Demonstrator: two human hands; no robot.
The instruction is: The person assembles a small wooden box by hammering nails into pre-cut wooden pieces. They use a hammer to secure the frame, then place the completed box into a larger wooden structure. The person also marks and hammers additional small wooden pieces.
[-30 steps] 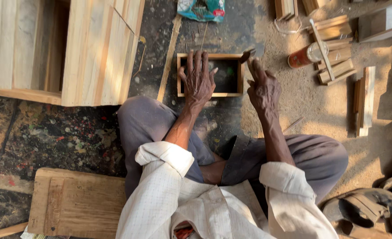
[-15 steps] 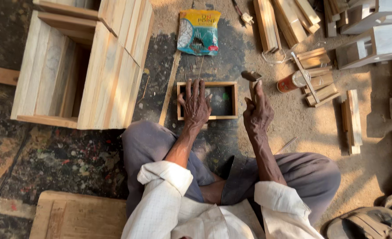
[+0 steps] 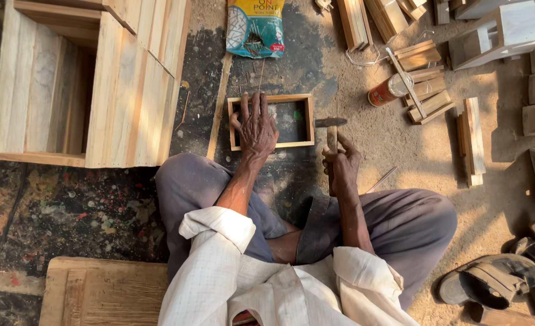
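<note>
The person sits on the floor with a small wooden frame lying flat just above the knees, near the middle of the frame. The left hand lies spread across the frame's left side, fingers flat and released, pressing it down rather than gripping. The right hand is clenched round the handle of a hammer, whose head now sits just beside the frame's right edge. A second ago that hand was raised higher and tilted, so the hammer has come down close to the wood. A bag of nails lies at the top centre, loose nails spilled beneath it. A large wooden crate fills the upper left, and wooden offcuts scatter to the upper right.
</note>
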